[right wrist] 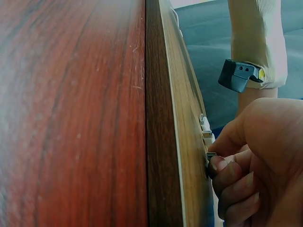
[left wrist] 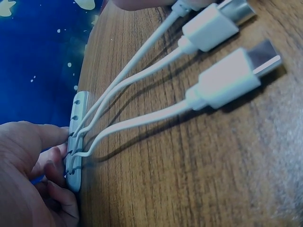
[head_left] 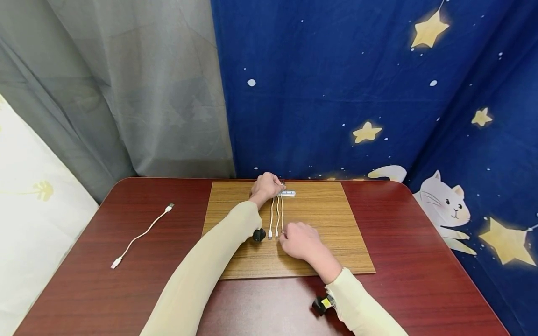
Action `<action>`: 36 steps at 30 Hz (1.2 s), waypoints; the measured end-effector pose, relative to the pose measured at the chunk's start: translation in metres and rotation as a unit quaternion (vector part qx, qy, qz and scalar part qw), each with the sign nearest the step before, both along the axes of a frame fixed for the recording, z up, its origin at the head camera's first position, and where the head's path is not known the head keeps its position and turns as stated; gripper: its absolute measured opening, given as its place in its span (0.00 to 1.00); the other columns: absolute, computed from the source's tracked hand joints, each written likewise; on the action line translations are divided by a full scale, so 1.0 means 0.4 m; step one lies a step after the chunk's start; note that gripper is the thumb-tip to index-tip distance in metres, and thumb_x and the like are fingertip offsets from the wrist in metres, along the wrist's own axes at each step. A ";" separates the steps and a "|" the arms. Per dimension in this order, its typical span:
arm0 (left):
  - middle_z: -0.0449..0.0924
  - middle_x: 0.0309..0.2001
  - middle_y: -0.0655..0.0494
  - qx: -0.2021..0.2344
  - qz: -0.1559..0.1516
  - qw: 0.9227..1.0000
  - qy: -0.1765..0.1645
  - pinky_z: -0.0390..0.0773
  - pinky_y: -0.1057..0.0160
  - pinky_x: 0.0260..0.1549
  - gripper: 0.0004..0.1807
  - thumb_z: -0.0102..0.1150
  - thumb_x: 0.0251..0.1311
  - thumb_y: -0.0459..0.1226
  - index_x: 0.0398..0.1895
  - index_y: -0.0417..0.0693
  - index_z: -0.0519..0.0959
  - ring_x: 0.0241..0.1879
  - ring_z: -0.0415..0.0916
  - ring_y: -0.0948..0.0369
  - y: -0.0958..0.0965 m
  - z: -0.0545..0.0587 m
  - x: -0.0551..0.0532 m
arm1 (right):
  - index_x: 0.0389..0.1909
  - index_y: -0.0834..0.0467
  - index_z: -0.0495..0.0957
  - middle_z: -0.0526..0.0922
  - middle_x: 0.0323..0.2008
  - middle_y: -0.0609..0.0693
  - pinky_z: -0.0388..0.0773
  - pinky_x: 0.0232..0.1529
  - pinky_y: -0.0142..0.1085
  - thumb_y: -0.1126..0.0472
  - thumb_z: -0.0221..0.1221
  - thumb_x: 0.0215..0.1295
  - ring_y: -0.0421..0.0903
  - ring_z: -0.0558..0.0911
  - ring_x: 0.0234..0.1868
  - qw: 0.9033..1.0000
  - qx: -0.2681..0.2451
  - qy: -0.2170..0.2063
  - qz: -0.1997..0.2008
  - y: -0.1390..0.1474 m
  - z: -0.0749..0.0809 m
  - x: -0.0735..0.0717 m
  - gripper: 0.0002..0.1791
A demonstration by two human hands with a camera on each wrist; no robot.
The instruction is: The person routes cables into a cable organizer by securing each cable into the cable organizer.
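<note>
Three white USB cables run side by side through the slots of a pale cable clip at the board's far edge. Behind that clip my left hand has its thumb and curled fingers at the cables, pinching one there; its fingertips are partly hidden. My right hand pinches the near plug of the rightmost cable between thumb and forefinger. The other two plugs, one of them a white plug with a metal tip, lie free to the left of that hand.
The wood-grain board lies on a dark red table. Another white cable rests on the table at the left. Curtains hang behind the table's far edge.
</note>
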State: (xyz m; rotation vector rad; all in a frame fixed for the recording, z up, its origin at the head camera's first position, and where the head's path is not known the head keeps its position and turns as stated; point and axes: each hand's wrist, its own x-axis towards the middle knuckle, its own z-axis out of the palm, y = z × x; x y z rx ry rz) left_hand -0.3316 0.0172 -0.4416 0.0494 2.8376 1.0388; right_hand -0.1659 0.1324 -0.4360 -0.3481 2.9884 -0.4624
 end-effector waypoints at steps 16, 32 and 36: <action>0.82 0.30 0.60 0.032 0.025 0.999 0.018 0.76 0.54 0.38 0.16 0.76 0.56 0.51 0.32 0.53 0.81 0.36 0.79 0.57 -0.026 -0.006 0.004 | 0.17 0.50 0.68 0.66 0.15 0.46 0.70 0.24 0.45 0.54 0.56 0.72 0.47 0.72 0.20 0.999 -0.045 0.019 0.017 -0.002 -0.015 -0.004 0.21; 0.83 0.34 0.55 0.096 -0.008 0.994 0.055 0.76 0.59 0.40 0.15 0.63 0.67 0.49 0.36 0.46 0.82 0.37 0.78 0.57 -0.108 0.024 0.045 | 0.18 0.50 0.70 0.67 0.14 0.44 0.67 0.22 0.41 0.56 0.55 0.74 0.44 0.70 0.18 0.989 -0.136 0.061 0.018 0.001 0.001 -0.020 0.19; 0.82 0.33 0.54 0.108 -0.012 0.993 0.052 0.74 0.60 0.38 0.15 0.62 0.67 0.48 0.36 0.45 0.81 0.36 0.77 0.56 -0.136 0.026 0.058 | 0.20 0.49 0.71 0.65 0.13 0.42 0.63 0.19 0.40 0.58 0.57 0.72 0.42 0.67 0.16 0.984 -0.165 0.065 0.023 -0.001 0.005 -0.019 0.17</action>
